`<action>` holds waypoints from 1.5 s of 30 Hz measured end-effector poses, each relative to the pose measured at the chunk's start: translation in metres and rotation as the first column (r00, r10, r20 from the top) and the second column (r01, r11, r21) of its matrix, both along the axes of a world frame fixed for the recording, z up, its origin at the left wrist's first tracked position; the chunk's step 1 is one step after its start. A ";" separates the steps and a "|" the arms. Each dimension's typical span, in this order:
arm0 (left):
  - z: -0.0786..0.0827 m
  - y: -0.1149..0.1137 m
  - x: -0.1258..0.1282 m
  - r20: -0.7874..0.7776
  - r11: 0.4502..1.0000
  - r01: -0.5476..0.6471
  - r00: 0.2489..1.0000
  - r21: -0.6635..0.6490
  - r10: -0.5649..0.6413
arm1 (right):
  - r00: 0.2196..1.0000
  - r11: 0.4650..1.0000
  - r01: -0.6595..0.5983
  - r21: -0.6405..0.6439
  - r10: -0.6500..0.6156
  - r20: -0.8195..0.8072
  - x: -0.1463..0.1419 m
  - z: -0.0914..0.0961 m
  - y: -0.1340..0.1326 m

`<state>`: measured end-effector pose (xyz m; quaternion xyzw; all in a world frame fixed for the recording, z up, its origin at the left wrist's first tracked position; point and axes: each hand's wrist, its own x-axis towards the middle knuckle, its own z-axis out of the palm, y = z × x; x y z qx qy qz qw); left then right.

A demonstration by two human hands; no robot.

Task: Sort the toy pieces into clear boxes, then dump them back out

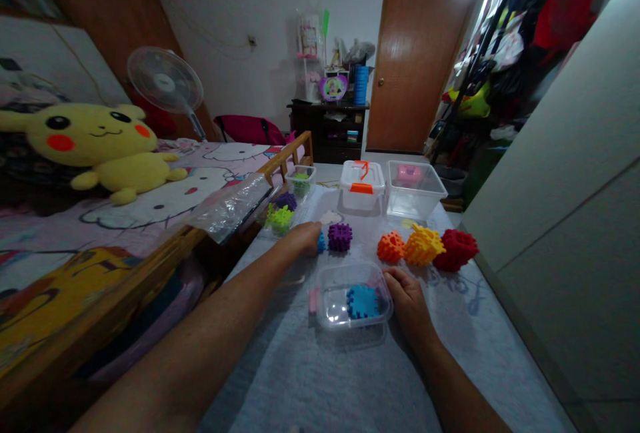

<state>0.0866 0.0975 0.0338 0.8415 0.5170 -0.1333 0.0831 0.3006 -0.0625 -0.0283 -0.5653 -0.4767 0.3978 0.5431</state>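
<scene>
Nearest, a clear, round-cornered plastic tub (327, 314) holds a flat sky-blue block with notched edges (363, 302), the right hand's (409, 293) fingers curled together on its rim. Beyond, the left hand (304, 239) hides most of a blue toothed piece (321, 242), so I cannot tell if its fingers grip it; a knobbly purple cube (340, 237) sits just beside. Rightward lie bumpy orange (391, 247), yellow (423, 245) and red blocks (455, 250), before a translucent box with orange latches (362, 186).
</scene>
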 end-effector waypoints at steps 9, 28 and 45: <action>0.005 -0.009 0.000 -0.018 0.997 -0.020 1.000 0.075 0.021 | 0.999 0.999 0.011 0.030 -0.012 0.046 0.001 0.001 0.000; 0.072 -0.121 0.015 0.122 0.913 0.403 0.905 0.065 -0.408 | 1.000 1.000 -0.007 0.009 0.007 -0.016 -0.001 0.003 -0.001; 0.074 -0.131 0.044 -0.102 0.923 0.383 0.917 -0.035 -0.385 | 1.000 0.999 0.001 0.036 -0.002 0.020 0.000 0.001 0.000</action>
